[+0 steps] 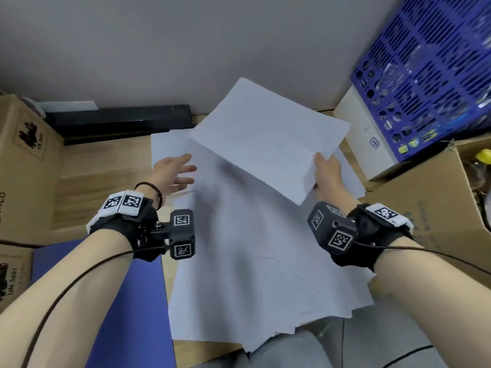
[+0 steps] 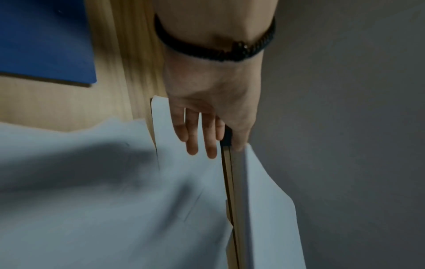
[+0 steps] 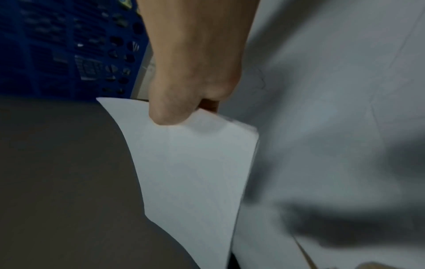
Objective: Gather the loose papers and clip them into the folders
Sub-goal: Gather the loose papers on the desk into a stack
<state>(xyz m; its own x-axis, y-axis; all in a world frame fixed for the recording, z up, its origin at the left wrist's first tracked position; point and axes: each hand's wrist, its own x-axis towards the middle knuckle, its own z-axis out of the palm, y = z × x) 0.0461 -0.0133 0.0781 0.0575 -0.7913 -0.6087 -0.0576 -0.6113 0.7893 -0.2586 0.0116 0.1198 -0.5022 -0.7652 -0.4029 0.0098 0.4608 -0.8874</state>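
Note:
Loose white papers (image 1: 255,261) lie spread in overlapping layers over the wooden desk (image 1: 101,166). My right hand (image 1: 325,168) pinches the near right edge of a thin stack of white sheets (image 1: 268,134) and holds it lifted and tilted above the pile; the right wrist view shows the thumb (image 3: 170,111) pressed on the stack (image 3: 195,163). My left hand (image 1: 176,170) hovers over the pile's far left part with fingers (image 2: 197,138) straight and spread, holding nothing. A blue folder (image 1: 127,301) lies at the desk's near left, partly under my left forearm.
Cardboard boxes (image 1: 24,166) stand at the left. A blue perforated crate (image 1: 430,75) sits on a white box (image 1: 369,139) at the back right, with an open cardboard box (image 1: 438,197) in front of it. A black bar (image 1: 119,120) runs along the grey wall.

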